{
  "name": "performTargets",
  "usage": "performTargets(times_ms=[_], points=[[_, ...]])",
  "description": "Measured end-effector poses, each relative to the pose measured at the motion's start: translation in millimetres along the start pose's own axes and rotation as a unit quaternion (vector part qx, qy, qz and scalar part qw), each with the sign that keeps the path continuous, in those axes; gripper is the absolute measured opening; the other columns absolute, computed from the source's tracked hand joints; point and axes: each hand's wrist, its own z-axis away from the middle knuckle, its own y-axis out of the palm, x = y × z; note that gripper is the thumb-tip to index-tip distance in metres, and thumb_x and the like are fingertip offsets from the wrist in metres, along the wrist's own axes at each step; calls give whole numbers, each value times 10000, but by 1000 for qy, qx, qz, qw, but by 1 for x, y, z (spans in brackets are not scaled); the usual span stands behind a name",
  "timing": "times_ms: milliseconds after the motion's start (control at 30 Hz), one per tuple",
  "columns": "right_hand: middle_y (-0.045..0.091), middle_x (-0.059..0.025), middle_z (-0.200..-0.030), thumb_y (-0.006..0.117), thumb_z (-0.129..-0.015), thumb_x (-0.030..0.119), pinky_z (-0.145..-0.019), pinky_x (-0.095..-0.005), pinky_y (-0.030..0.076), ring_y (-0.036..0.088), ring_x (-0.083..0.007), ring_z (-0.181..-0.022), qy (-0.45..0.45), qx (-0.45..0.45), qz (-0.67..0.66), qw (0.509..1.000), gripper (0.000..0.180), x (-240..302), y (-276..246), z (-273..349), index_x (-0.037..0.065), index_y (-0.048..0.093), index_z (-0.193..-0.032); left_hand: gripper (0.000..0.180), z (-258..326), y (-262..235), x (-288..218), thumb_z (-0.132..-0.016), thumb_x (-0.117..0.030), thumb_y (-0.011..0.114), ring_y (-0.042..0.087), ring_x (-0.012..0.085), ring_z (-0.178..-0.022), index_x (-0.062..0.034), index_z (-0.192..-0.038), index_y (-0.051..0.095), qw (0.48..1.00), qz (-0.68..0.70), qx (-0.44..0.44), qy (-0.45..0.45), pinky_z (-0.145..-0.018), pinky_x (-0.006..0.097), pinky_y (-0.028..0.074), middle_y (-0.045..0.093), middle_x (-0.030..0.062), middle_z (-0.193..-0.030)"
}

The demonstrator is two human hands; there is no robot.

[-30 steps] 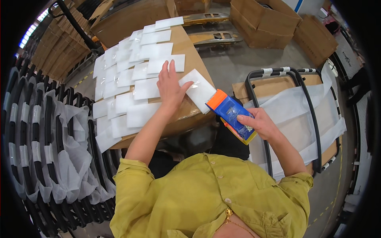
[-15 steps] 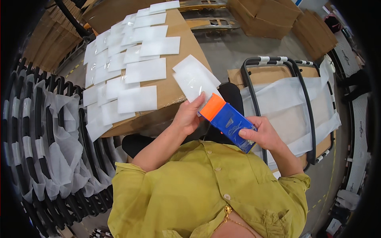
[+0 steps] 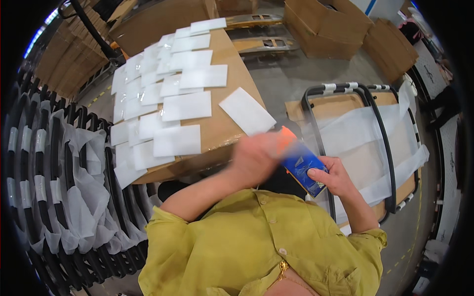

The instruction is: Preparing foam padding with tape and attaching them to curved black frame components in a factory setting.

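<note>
My right hand [image 3: 335, 175] is closed round the lower end of a blue tape dispenser [image 3: 303, 167] with an orange head, thumb on its face. At the dispenser's orange end is my left hand [image 3: 256, 154], smeared by motion; its fingers and anything in them cannot be made out. Just beyond it, a white foam sheet [image 3: 248, 111] lies at the right edge of a brown cardboard box [image 3: 223, 130]. Overlapping rows of white foam sheets [image 3: 186, 105] cover the left part of the box top, some with shiny tape on them.
Black tubular frames [image 3: 74, 197] with white wrapping stand packed together at the left. On the right lie more black frames [image 3: 382, 143], with white foam wrap [image 3: 365, 128] across them. Large cardboard boxes [image 3: 326, 27] stand at the back.
My left hand has come off the foam sheet, which now lies on the box edge. The dispenser has shifted slightly right and down. The view has tilted a little.
</note>
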Motion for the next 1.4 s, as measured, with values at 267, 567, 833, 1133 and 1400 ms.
performTargets(times_ms=[267, 567, 833, 1133, 1400], points=[[597, -31, -718, 570, -815, 231, -580, -212, 437, 545, -79, -621, 156, -159, -140, 965, 262, -4, -24, -30, -24, 596, -862, 179, -74, -9, 57, -645, -74, 572, 541, 219, -645, -88, -822, 594, 976, -41, -113, 179, -585, 319, 463, 593, 43, -765], [610, -48, -759, 633, -769, 235, -598, -214, 445, 548, -75, -632, 194, -233, -213, 929, 292, -32, -41, -33, -40, 596, -861, 423, -137, -59, 318, -780, -171, 561, 529, 207, -954, -161, -1183, 431, 857, -499, 98, -86, -977, 428, 277, 544, 60, -1011], [612, -58, -783, 647, -757, 236, -628, -225, 451, 548, -84, -662, 240, -204, -208, 926, 325, -38, -42, -50, -51, 593, -898, 421, -143, -33, 352, -851, -460, 402, 405, 269, -1097, -213, -1183, 477, 840, -452, 195, -228, -961, 582, 169, 511, 80, -1104], [617, -69, -804, 656, -748, 223, -640, -227, 451, 551, -93, -682, 189, -147, -210, 948, 339, -7, -34, -51, -63, 590, -917, 282, -152, -37, 353, -804, -404, 515, 228, 278, -1242, -194, -944, 643, 844, -450, 186, -224, -970, 631, 48, 369, 3, -1312], [622, -74, -815, 664, -732, 204, -647, -230, 455, 558, -98, -698, 128, -139, -209, 959, 334, 9, -26, -31, -66, 588, -913, 261, -138, -33, 361, -764, -319, 593, 147, 263, -1296, -197, -993, 617, 843, -499, 129, -152, -966, 613, 106, 359, 45, -1319]])
